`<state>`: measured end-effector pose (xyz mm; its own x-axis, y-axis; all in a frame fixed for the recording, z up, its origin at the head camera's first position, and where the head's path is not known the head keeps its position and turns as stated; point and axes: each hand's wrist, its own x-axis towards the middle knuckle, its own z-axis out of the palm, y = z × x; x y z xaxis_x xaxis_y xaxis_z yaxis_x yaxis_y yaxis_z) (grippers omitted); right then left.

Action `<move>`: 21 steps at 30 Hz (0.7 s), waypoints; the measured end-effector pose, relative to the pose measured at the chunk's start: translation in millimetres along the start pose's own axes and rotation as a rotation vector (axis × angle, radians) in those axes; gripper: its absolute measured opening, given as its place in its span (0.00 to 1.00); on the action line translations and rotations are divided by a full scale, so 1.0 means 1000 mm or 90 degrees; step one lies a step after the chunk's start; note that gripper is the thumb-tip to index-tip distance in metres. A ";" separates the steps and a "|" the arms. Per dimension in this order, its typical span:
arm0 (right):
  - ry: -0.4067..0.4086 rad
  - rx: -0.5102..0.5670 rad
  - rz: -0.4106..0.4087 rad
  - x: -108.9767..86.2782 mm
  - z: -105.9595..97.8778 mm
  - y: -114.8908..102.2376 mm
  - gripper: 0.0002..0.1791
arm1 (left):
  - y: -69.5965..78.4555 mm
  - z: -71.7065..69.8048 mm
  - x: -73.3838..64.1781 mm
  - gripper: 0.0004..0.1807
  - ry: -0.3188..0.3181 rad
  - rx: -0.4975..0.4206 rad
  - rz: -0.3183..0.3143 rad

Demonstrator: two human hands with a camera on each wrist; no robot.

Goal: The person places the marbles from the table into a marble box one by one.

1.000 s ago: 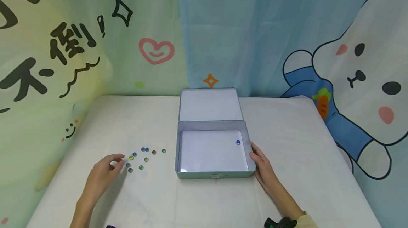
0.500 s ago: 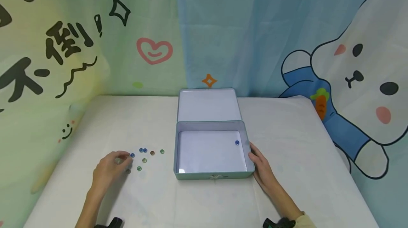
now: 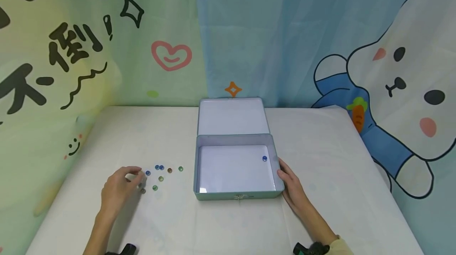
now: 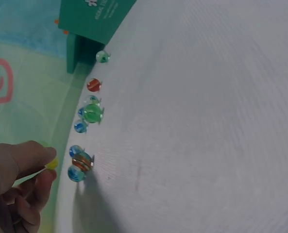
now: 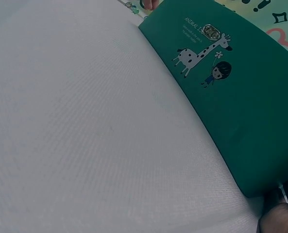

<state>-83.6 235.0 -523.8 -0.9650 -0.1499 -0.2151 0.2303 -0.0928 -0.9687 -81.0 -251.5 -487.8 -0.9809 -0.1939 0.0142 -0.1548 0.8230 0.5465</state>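
Observation:
My left hand (image 3: 119, 189) is at the left end of the scattered glass marbles. Its thumb and index finger pinch a yellow marble (image 4: 52, 164), seen in the left wrist view. Just past the fingers lie a brown-striped marble (image 4: 82, 162) and a blue marble (image 4: 76, 174) close together. My right hand (image 3: 293, 183) holds the right side wall of an open green tin box (image 3: 238, 196), its fingers at the rim. Inside the tin, near the right wall, is one dark blue marble (image 3: 265, 158). In the right wrist view only part of the right hand shows, by the tin's corner.
Between the left hand and the tin lie two blue marbles (image 3: 159, 167) side by side, a reddish-brown marble (image 3: 170, 170) and several green ones. The tin's lid (image 3: 233, 116) stands raised at the back. A printed curtain (image 3: 242, 29) hangs behind the white-covered table (image 3: 235, 227).
My left hand moved right to the marbles, picked up the yellow marble, then drew back slightly left. The right hand and the tin have stayed in place.

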 end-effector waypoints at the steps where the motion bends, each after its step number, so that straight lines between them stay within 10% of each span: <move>1: -0.001 0.001 -0.001 0.000 0.000 0.000 0.34 | 0.001 -0.001 -0.001 0.13 0.010 -0.003 0.004; 21: -0.009 0.005 -0.007 -0.001 0.000 0.000 0.34 | 0.055 -0.011 -0.006 0.11 0.061 -0.058 0.170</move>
<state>-82.4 235.5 -523.0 -0.9656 -0.1624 -0.2028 0.2209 -0.1017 -0.9700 -82.3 -211.1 -448.8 -0.9691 -0.0304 0.2447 0.1229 0.8009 0.5861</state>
